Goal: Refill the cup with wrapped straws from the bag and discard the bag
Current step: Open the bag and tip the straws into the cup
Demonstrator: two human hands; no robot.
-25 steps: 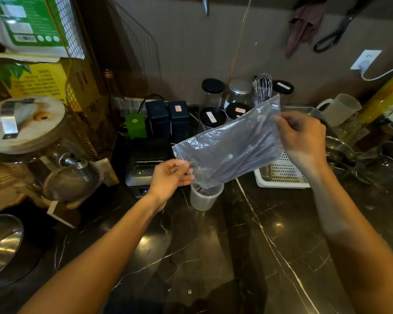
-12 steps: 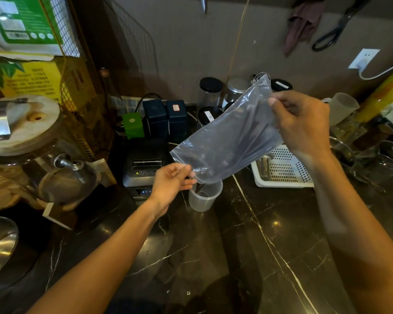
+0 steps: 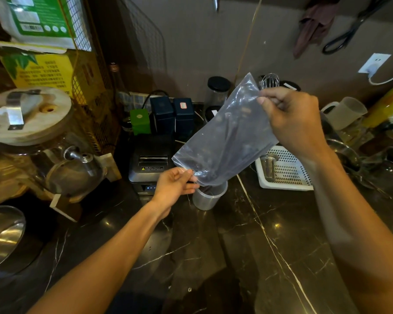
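1. A person's right hand [image 3: 290, 123] is pinching the raised upper end of a clear, crinkled plastic bag [image 3: 227, 137], fingers curled round the film, and is holding it tilted steeply over a dark marble counter [image 3: 247, 257].
2. The left hand [image 3: 176, 185] is pinching the bag's lower corner between thumb and fingertips, just beside the rim of a translucent round plastic cup [image 3: 208, 197].
3. The bag's low end is hanging at the cup's mouth, directly below and to the right of the left hand's grip; dark wrapped straws [image 3: 232, 146] are showing dimly through the film, and whether any are reaching into the cup cannot be told.
4. Beneath the right hand's grip, a white perforated plastic basket [image 3: 288, 175] is sitting on the counter.
5. Just behind the left hand's grip, a black receipt printer [image 3: 151, 163] is standing, with two dark blue boxes [image 3: 171, 116] beyond it.
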